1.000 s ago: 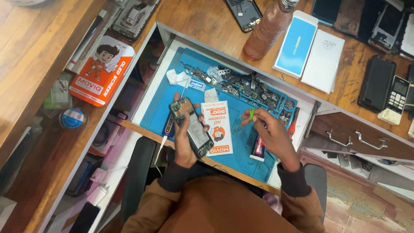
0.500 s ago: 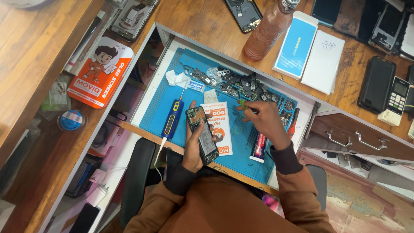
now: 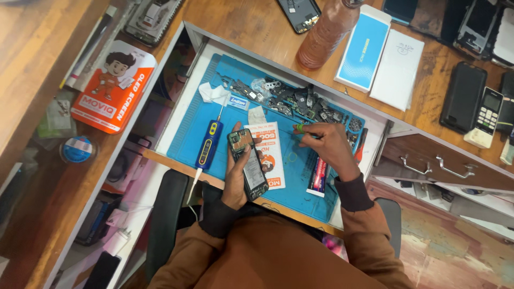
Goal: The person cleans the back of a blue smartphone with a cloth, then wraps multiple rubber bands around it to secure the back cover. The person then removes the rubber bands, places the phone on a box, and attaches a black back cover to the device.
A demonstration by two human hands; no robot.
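Note:
My left hand [image 3: 235,179] grips an opened smartphone [image 3: 248,163] with its back cover off, held over the blue work mat [image 3: 187,134]. To its right, my right hand [image 3: 327,144] is closed on a small screwdriver with a green and red grip [image 3: 300,128], pointing left near the pile of small phone parts [image 3: 300,101]. Under the phone lies a white and orange packet [image 3: 270,155]. A blue and yellow electric screwdriver [image 3: 209,143] rests on the mat left of the phone.
A red and white tube [image 3: 319,176] lies on the mat. On the wooden desk stand a brown bottle [image 3: 324,35], blue and white boxes [image 3: 367,51], several phones [image 3: 463,96] and an orange box [image 3: 115,85]. A drawer [image 3: 444,171] sits open at right.
The left hand lifted the phone and drew it nearer to me. The electric screwdriver, earlier hidden, now lies bare on the mat. The right hand shifted slightly up with the small screwdriver.

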